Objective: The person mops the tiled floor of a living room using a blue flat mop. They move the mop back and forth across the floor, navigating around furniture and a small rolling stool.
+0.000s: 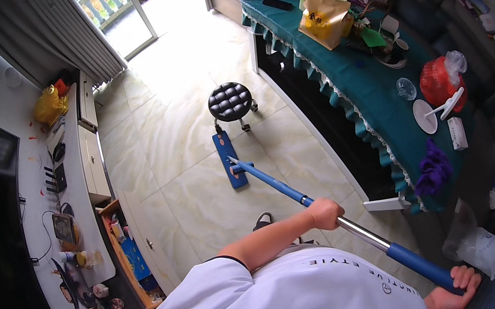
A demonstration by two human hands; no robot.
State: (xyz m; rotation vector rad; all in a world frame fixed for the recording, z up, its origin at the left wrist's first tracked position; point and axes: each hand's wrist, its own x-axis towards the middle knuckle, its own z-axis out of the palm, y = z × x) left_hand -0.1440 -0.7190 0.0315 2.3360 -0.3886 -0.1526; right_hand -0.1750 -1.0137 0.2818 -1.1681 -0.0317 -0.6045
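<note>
A flat mop with a blue head [222, 146] stands on the tiled floor, its long side running away from me. My left hand [326, 213] is wrapped around the mop pole [363, 232] near the joint of its blue and bare metal sections. Lower right, my right hand [456, 289] grips the end of the blue handle sleeve [420, 263]. The pole slants across my front from lower right to upper left. Just beyond the mop head is a black tufted stool [230, 102] on casters; the head's far end lies close to one caster.
On the right, a table with a green cloth [341, 70] bears a paper bag [325, 18], a red plastic bag [436, 81] and a purple cloth [432, 167]. An open drawer [126, 253] juts from the left cabinet. Ahead is a glass door [122, 23].
</note>
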